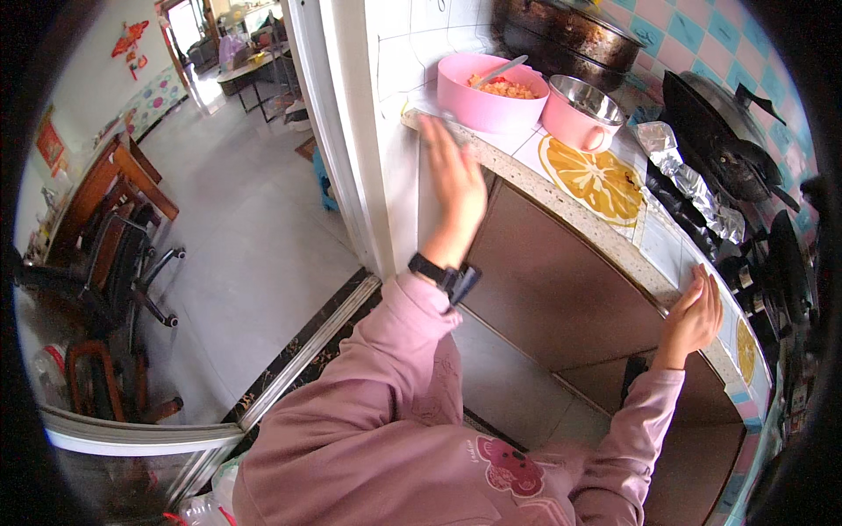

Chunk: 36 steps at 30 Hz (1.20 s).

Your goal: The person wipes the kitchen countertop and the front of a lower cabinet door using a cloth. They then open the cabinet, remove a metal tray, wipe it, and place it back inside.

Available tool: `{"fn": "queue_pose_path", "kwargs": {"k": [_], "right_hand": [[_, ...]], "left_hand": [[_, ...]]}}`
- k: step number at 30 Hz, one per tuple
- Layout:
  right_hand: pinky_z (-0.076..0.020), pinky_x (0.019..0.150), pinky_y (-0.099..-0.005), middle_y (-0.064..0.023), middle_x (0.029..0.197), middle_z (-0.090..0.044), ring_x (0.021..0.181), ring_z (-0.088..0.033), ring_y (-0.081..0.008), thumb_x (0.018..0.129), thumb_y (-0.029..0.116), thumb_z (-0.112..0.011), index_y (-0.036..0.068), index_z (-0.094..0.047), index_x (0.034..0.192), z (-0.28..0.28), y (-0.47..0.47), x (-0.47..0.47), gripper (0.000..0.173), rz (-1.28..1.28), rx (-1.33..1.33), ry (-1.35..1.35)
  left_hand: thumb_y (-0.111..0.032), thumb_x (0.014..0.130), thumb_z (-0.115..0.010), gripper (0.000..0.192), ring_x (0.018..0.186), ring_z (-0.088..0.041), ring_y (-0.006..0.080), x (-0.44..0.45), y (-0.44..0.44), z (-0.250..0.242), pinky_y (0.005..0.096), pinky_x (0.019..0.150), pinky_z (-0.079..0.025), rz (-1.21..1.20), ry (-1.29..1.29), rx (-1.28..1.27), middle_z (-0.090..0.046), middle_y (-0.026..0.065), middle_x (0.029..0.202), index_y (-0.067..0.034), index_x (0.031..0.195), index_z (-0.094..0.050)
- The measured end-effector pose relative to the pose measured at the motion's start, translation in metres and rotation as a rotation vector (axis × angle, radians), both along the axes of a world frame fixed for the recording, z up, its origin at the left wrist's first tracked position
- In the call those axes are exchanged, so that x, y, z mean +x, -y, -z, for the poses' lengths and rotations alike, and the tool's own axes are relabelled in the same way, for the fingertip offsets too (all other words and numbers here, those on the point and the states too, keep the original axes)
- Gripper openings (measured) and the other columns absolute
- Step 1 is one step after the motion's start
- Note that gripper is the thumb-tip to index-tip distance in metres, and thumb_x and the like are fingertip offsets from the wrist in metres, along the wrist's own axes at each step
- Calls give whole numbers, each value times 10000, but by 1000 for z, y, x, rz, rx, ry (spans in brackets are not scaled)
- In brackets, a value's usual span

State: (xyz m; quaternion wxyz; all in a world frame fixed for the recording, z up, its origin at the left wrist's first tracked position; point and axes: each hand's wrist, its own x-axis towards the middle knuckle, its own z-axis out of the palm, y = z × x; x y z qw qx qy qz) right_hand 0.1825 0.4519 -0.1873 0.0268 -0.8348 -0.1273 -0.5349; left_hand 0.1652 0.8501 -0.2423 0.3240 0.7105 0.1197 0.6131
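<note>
My left hand (pixel 455 172) is stretched out flat at the left end of the kitchen counter's speckled stone edge (pixel 526 167), with nothing visible in it. Just beyond its fingertips stands a pink oval bowl (pixel 490 113) of orange-coloured food, a spoon (pixel 503 71) resting inside. To the right of that bowl is a pink cup (pixel 579 121) with a metal lining and a handle. My right hand (pixel 691 322) lies along the same counter edge farther right, its fingers straight and holding no object that I can see. A dark band circles my left wrist.
A stained metal steamer pot (pixel 572 39) stands against the wall. Crumpled aluminium foil (pixel 691 184) lines the stove side, near a black wok (pixel 717 138). Brown cabinet doors (pixel 559 283) are below the counter. At left, a doorway track (pixel 316 342) borders a room with an office chair (pixel 118 269).
</note>
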Motion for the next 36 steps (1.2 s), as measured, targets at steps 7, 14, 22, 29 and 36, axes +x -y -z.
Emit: {"fn": "queue_pose_path", "kwargs": {"k": [7, 14, 22, 29, 36], "right_hand": [[-464, 966, -367, -40, 1146, -726, 1108, -656, -238, 1043, 255, -406, 95, -738, 1077, 0, -1, -1, 370, -4, -10, 25], [-474, 937, -357, -35, 1125, -730, 1067, -667, -229, 1044, 246, -413, 97, -736, 1071, -2, 0, -2, 357, -13, -17, 24], [-475, 931, -349, -30, 1123, -731, 1060, -669, -223, 1037, 234, -418, 98, -737, 1061, -1, -2, -3, 347, -13, -9, 34], [-475, 925, -345, -24, 1128, -730, 1061, -669, -210, 1033, 232, -422, 106, -737, 1058, 0, 0, -1, 341, 1, 0, 25], [-474, 921, -343, -5, 1137, -730, 1061, -670, -204, 1030, 232, -426, 114, -738, 1069, 0, 0, -1, 336, -18, 0, 47]], "left_hand": [[-27, 910, -610, 335, 1127, -569, 344, -15, -15, 7, 394, 995, -441, -171, 33, 37, -573, 224, 1217, 18, 1241, -637], [33, 803, -654, 239, 823, -660, 308, -13, -48, 0, 397, 747, -520, -301, 145, -105, -667, 129, 888, -35, 1031, -668], [13, 843, -663, 226, 891, -653, 312, -6, -49, 0, 384, 788, -526, -257, 120, -37, -654, 147, 959, 2, 1068, -674], [49, 811, -616, 328, 997, -582, 360, -5, -33, 13, 432, 887, -470, -383, -45, 132, -589, 184, 1047, 32, 1135, -661], [-8, 833, -469, 235, 1020, -564, 393, 4, -51, 1, 474, 911, -433, -172, 102, -231, -600, 221, 1009, 57, 1027, -583]]}}
